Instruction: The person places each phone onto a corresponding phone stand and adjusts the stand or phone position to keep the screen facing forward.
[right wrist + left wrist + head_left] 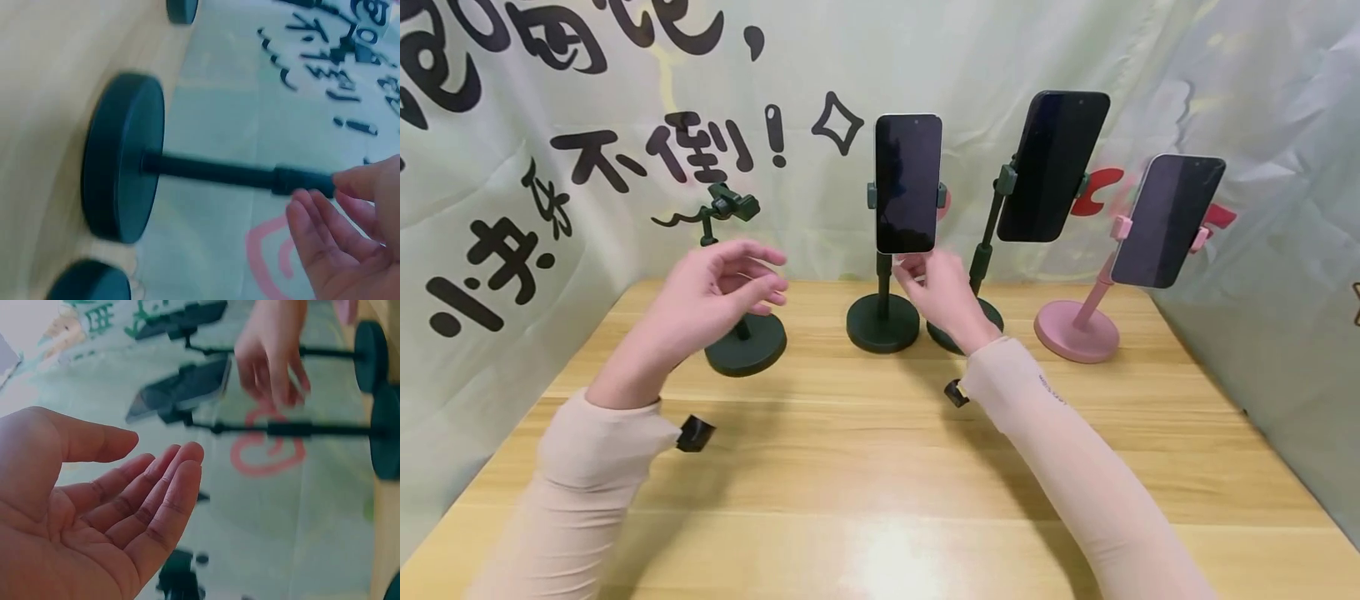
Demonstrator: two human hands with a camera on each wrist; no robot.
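On the left, my left hand (722, 287) hangs in the air with fingers loosely bent and nothing in it. It partly hides a dark green phone stand (747, 346) whose clamp (730, 202) holds no phone. My right hand (942, 287) is just right of another green stand (883, 325), below the phone (908, 183) clamped on it. In the right wrist view its thumb and fingertips overlap the thick collar (303, 181) of that stand's pole. The left wrist view shows a small gap between those loosely curled fingers and the pole (294, 429).
Behind the right hand stands a taller green stand with a large black phone (1052, 167). Farther right, a pink stand (1077, 332) carries a tilted phone (1168, 221). The stands are near the back edge of a wooden table (850, 467), before a pale printed curtain (820, 50).
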